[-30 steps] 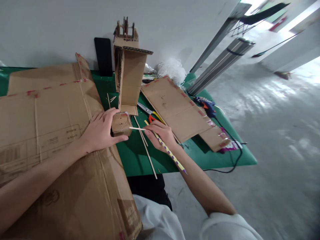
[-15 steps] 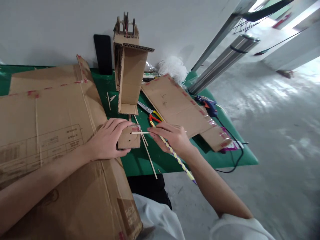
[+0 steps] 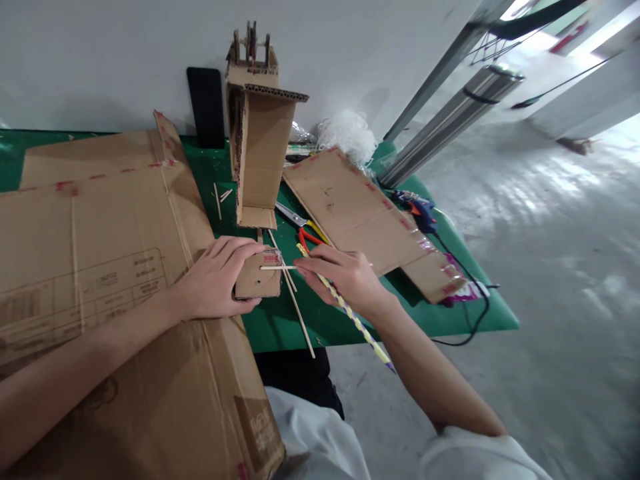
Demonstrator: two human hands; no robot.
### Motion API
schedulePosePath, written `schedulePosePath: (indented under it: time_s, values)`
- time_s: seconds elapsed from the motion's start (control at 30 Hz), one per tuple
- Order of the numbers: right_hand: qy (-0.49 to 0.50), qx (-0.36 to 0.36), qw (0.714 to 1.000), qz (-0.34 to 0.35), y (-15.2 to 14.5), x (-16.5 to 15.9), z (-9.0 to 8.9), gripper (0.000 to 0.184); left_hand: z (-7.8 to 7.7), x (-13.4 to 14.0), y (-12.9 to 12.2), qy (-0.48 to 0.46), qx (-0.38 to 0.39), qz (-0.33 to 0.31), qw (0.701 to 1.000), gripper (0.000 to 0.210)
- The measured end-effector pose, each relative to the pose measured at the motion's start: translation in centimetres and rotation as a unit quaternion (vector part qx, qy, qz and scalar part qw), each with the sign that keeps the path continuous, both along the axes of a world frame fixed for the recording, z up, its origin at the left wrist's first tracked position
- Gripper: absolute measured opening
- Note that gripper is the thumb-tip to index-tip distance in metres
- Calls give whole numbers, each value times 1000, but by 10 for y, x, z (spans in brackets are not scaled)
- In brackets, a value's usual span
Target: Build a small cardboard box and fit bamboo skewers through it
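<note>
My left hand is wrapped round a small cardboard block from its left side. A small dark hole shows in the block's face. Between the fingers of my right hand is a thin wooden stick, its tip at the upper part of that face. Whether the tip has entered the cardboard I cannot tell. The same hand also holds a yellow and purple patterned pencil, slanting down to the right. Other thin sticks lie on the green table between my hands.
A tall cardboard structure stands behind the block, beside a black phone. Scissors lie near a flat cardboard sheet. A blue glue gun with its cable rests at the right. A large cardboard box covers the left.
The stick in my right hand and the pencil have shifted very slightly. My left hand stays on the block in the same place.
</note>
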State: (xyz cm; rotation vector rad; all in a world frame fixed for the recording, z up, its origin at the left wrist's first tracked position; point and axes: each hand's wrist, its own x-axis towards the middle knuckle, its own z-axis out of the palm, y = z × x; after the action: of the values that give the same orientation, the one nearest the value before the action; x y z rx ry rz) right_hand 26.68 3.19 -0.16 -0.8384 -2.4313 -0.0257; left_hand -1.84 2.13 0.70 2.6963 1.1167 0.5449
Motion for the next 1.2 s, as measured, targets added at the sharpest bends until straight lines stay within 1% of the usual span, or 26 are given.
schedulePosePath:
  time_s: [0.33, 0.67, 1.2]
  values:
    - [-5, 14, 1000, -1, 0, -1, 3, 14, -3, -1, 1, -12, 1, -6, 1000, 77]
    - [-9, 1, 1000, 2, 1, 1, 1, 15, 0, -1, 1, -15, -4, -3, 1000, 76]
    - [-10, -8, 1000, -1, 0, -1, 5, 14, -2, -1, 1, -17, -6, -4, 1000, 76]
